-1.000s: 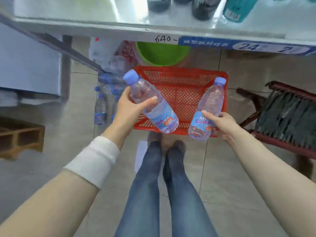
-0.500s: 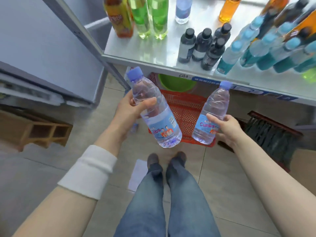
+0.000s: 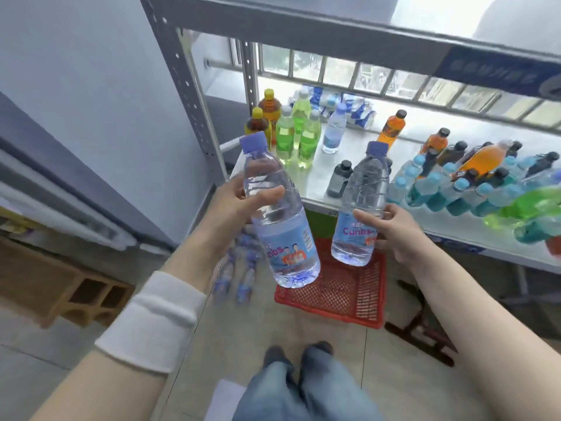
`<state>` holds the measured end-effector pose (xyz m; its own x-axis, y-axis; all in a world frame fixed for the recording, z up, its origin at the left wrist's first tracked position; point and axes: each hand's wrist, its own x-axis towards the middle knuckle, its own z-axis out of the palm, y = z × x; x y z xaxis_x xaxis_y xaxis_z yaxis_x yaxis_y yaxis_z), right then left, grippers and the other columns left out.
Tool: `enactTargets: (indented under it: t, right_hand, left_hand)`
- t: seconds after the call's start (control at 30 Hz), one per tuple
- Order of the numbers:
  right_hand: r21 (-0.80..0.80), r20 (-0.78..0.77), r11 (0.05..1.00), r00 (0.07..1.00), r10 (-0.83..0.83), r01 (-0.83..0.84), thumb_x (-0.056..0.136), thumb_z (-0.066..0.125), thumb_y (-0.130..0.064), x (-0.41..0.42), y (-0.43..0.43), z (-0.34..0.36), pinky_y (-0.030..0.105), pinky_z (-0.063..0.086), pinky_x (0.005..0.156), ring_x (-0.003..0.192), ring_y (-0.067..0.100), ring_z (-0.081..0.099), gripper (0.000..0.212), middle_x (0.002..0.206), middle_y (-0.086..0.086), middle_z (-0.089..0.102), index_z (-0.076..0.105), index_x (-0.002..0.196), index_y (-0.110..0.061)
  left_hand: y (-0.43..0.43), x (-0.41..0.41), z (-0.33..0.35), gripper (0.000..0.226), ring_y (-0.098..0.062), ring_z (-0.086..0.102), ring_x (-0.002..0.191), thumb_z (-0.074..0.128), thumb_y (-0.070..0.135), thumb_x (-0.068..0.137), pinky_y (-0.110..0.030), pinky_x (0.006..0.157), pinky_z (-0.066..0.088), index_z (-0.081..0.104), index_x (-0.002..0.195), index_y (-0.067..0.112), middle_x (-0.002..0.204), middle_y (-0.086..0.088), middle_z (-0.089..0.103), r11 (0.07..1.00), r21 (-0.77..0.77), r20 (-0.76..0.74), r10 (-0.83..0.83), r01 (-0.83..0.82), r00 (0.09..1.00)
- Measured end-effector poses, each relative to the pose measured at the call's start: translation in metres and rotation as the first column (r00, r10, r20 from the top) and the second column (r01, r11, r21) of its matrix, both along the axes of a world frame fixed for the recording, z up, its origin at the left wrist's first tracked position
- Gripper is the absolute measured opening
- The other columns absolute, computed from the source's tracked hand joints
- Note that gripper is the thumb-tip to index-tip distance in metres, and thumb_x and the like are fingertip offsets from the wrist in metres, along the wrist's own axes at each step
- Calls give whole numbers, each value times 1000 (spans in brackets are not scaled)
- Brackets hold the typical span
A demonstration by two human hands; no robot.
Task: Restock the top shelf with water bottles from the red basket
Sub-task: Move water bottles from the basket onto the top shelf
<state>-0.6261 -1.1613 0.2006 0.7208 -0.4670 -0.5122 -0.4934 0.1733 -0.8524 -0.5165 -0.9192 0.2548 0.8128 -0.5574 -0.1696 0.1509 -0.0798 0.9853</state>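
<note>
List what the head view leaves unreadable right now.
- Top shelf: the head view shows only its front edge from below, so its surface is hidden.
- Red basket: the held water bottles cover part of its inside.
- Floor bottles: blurred, count unclear.
- Rightmost green bottle: blurred, cut off by the right edge.

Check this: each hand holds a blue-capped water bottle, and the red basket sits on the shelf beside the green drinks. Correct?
One thing is wrong. The head view shows the red basket on the floor below the shelf, not on it. The rest holds: the left hand grips the left bottle and the right hand grips the right bottle, both blue-capped.
</note>
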Motion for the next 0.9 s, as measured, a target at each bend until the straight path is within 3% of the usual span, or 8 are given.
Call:
enactTargets:
  t: [0.07,0.13,0.3,0.43,0.53,0.63,0.77,0.9]
  right_hand:
    - [-43,31,999,999,21,-20,61,78,-31,8,7,24,37,57,72,97,22,65,58,106,8,65,53,108,-11]
    - [-72,61,997,998,31,-26,48,80,-39,15,12,48,43,56,78,99,24,64,80,111,11,63,51,115,-7]
    - [-163,141,986,988,69,-46,71,75,-29,33,8,98,51,52,81,91,22,65,54,103,9,65,51,115,-9]
    - [-177,228,982,968,105,-65,65,73,-30,46,-4,134,35,56,70,85,14,65,52,95,3,65,52,109,-11]
    - [-189,291,979,948,132,-78,67,73,-25,57,-22,158,31,54,64,81,13,65,38,90,2,67,55,100,-14]
    - [-197,346,977,926,151,-86,76,69,-17,72,-46,180,29,57,61,80,12,64,25,89,0,66,56,97,-15]
    - [-208,394,975,906,154,-75,65,72,-28,93,-77,207,30,58,65,83,18,66,35,92,5,66,55,94,-17]
    - [-194,402,979,906,136,-61,55,73,-35,112,-101,224,33,59,66,86,19,67,60,96,5,67,54,108,-14]
  left_hand:
    - [4,7,21,40,-13,68,92,74,40,57,-27,75,54,66,97,42,98,10,71,1000,-12,56,4,-3,998]
    - [4,14,41,33,-6,66,85,74,38,63,-19,66,51,65,94,45,99,13,69,1000,4,124,15,-15,992]
    - [-6,31,85,24,2,66,75,70,32,76,-15,62,51,62,93,46,96,13,66,999,-20,212,37,-34,977]
    - [-23,45,114,20,5,66,69,64,25,82,-14,58,52,62,96,39,90,11,66,997,-65,231,61,-48,971]
    - [-38,57,136,19,7,65,66,69,29,78,-11,55,50,64,93,40,81,16,69,997,-61,265,60,-46,962]
    - [-57,72,157,22,8,64,66,68,34,75,-11,56,51,64,96,40,86,16,68,997,-60,298,68,-53,952]
    - [-83,90,180,36,1,67,78,75,40,62,-17,63,54,65,97,40,93,13,69,995,-63,324,94,-78,941]
    - [-112,109,198,29,-3,61,85,70,37,75,-11,59,48,65,104,36,95,15,65,993,-55,363,121,-109,924]
